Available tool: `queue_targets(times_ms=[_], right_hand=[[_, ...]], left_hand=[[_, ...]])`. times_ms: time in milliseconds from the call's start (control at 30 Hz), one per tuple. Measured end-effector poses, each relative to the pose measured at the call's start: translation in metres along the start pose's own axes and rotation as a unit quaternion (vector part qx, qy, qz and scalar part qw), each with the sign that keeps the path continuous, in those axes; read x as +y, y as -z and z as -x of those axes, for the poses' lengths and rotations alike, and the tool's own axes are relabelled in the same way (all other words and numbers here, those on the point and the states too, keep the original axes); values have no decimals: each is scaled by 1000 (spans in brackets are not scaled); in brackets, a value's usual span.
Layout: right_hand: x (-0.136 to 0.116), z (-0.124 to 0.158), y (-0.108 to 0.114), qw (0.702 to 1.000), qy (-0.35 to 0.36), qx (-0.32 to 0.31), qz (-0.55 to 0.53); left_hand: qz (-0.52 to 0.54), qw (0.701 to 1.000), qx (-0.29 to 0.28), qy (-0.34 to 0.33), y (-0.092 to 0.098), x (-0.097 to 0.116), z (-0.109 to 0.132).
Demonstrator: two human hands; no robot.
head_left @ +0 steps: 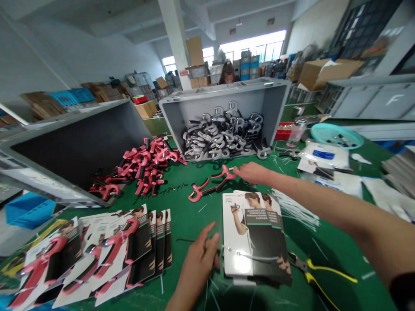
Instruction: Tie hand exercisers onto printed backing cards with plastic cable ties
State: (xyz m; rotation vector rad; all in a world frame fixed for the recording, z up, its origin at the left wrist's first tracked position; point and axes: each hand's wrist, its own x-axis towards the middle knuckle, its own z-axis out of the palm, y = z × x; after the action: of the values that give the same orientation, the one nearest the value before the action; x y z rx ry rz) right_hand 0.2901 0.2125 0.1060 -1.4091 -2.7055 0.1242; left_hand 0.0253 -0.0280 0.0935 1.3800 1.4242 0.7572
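Note:
My right hand (253, 172) reaches out over the green table, its fingers closed on the end of a pink and black hand grip strengthener (225, 173). Another pink hand grip (197, 192) lies just left of it, the two close together. Low in the middle, my left hand (198, 259) is empty with thumb and fingers apart, left of a stack of printed backing cards (256, 242). A white cable tie (256, 257) lies across the top card. Pliers with yellow handles (309, 270) rest right of the stack.
Pink grips (149, 166) spill from a tipped grey crate (74, 147). Grey grips (223, 134) fill a second crate (279, 103). Carded pink grips (119, 242) lie front left. White cable ties (296, 209), a turquoise tray (337, 136) and plastic bags (327, 155) are on the right.

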Motion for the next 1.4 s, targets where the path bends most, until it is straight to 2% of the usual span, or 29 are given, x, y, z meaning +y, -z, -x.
queue_targets(times_ms=[67,133,267,367,433,500,567,633,733,800,900,967,1033,1133,1233,1333,1400], right_hand=[[15,22,11,999,-18,36,20],[26,46,18,996,-45,69,36],[29,98,26,980,-124,146,54],[2,135,36,947,-201,252,-4],[-32,155,43,910,-240,329,-80],[-73,168,45,898,-232,360,-105],[-109,175,40,901,-207,366,-103],[-134,180,29,900,-202,371,-107],[-154,192,7,906,-199,350,-132],[-161,205,-5,922,-177,308,-152],[-168,226,-8,946,-152,240,-157],[-169,235,-2,949,-153,231,-151],[-168,236,7,948,-142,234,-160],[-168,221,15,958,-96,196,-189],[-167,197,14,964,-72,163,-199],[-161,179,6,950,-89,189,-234],[-155,172,0,931,-103,212,-279]], left_hand=[[21,1000,15,-11,8,3,-8],[32,999,0,-32,14,8,-16],[43,995,-10,-92,20,20,-29],[87,987,1,-137,17,33,-40],[118,976,-6,-183,10,42,-48],[130,965,-26,-226,2,49,-56],[112,961,-29,-250,-4,53,-62],[92,962,-17,-257,-6,51,-64],[62,963,-7,-261,-1,36,-57],[21,962,0,-273,5,24,-48],[-50,953,-17,-299,12,11,-38],[-73,948,-44,-306,14,8,-38],[-75,949,-33,-305,12,11,-45],[-87,946,12,-311,2,24,-65],[-121,935,-26,-333,-12,41,-77],[-118,929,-66,-345,-22,51,-74],[-96,937,-54,-332,-25,51,-68]])
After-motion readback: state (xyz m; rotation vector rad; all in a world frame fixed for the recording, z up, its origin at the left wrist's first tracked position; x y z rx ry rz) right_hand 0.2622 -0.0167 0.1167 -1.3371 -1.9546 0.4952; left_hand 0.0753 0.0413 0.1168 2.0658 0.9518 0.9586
